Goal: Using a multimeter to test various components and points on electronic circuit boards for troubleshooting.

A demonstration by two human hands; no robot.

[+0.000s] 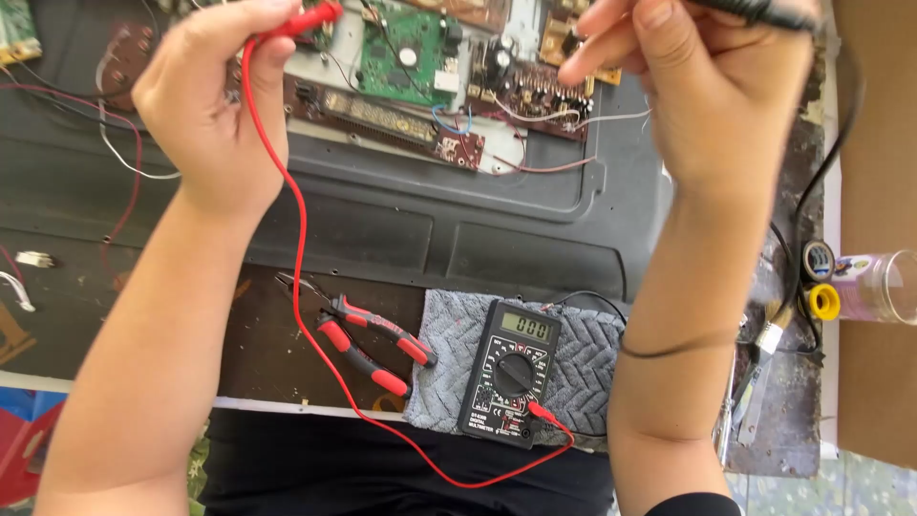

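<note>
My left hand (215, 100) grips a red test probe (304, 19), whose red lead (298, 258) runs down to a black multimeter (509, 371) lying on a grey cloth (583, 368). My right hand (712, 86) holds a black probe (759, 11) with its black lead (831, 143) trailing down the right side. Both hands hover over the opened back of a dark flat appliance (430, 229), where a green circuit board (406, 53) and brown boards (521, 86) are exposed. The probe tips are near the boards, but I cannot tell if they touch.
Red-handled pliers (368, 344) lie left of the cloth. A small brush (764, 349), a yellow-and-black tape roll (821, 287) and a clear plastic jar (884, 285) sit at the right. Loose red and white wires (124, 153) trail at the left.
</note>
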